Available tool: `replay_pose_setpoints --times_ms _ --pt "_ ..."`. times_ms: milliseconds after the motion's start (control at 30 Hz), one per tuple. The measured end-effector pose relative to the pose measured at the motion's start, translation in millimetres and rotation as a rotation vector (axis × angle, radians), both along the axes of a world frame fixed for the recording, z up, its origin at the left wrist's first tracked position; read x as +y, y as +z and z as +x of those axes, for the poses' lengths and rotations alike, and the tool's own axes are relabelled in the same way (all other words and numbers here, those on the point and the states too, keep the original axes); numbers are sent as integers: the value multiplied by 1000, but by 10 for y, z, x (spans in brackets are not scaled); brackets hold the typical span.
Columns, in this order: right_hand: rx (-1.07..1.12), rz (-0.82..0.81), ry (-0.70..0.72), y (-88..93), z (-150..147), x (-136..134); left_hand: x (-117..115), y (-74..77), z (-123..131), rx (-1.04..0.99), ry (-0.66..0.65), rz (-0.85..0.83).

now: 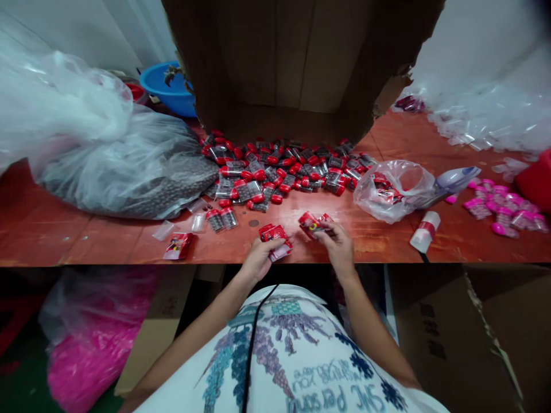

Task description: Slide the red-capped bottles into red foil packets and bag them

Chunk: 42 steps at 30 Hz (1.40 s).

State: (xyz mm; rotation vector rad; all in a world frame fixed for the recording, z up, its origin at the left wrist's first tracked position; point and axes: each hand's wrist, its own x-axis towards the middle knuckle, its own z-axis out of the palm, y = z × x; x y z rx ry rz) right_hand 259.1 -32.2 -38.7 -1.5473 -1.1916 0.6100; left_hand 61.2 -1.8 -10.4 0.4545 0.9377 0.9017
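Note:
Near the table's front edge, my left hand is closed on a few red printed cards, thumb on top. To its right, my right hand pinches more red printed cards, with a dark and yellow picture on them. The two bunches are apart. Beyond my hands spreads a heap of small clear bottles with red caps, filled with something dark. Two such bottles lie closer, left of my left hand. Farther left is a small stack of red cards.
A big open cardboard box stands behind the heap. At left lies a plastic bag of dark beads, with a blue basin behind. Rightward are a clear bag with red cards, a white roll and pink-capped bottles.

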Motion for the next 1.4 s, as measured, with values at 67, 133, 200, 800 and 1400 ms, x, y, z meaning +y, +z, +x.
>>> replay_pose_setpoints --times_ms 67,133,200,800,1400 --pt "-206 -29 -103 -34 196 -1 31 -5 -36 12 46 -54" --pt "-381 -17 -150 -33 251 -1 48 -23 -58 23 77 -65" --pt "-413 29 -87 1 120 7 50 -50 -58 22 98 -68" --pt "-418 92 720 -10 -1675 745 -41 -206 -1063 -24 679 -69" --pt "75 -88 543 62 -1190 339 233 -125 -952 -267 644 -327"
